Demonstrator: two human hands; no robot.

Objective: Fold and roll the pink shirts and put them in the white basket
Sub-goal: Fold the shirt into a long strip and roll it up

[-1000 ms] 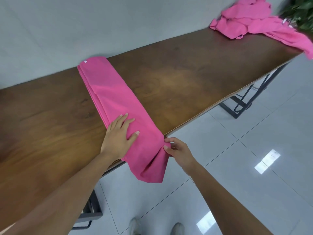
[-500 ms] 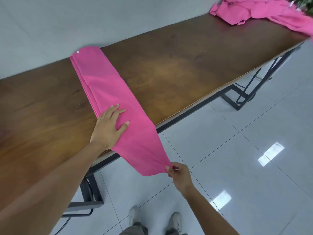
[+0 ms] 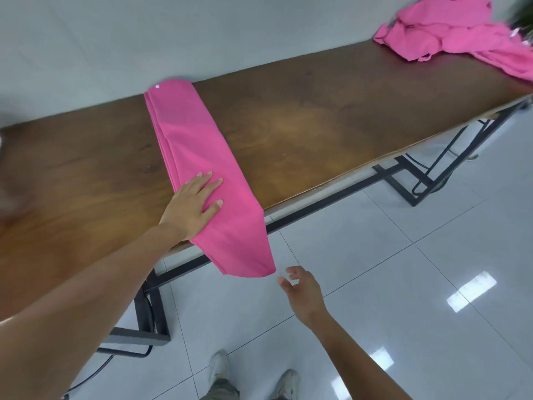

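Shirt point(image 3: 199, 168) lay folded into a long strip across the table point(image 3: 317, 116), its near end hanging over the edge. My left hand point(image 3: 191, 207) pressed flat on it. My right hand point(image 3: 301, 293) hovered at five o'clock of the hanging end, fingers apart, seemingly touching nothing. Unfolded shirts point(image 3: 450, 27) sat heaped at two o'clock.

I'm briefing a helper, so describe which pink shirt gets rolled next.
On the long dark wooden table, find the pink shirt folded into a long narrow strip crossing it, its end hanging off the near edge. Unlike the crumpled pink shirt pile at the right end, it's flat.
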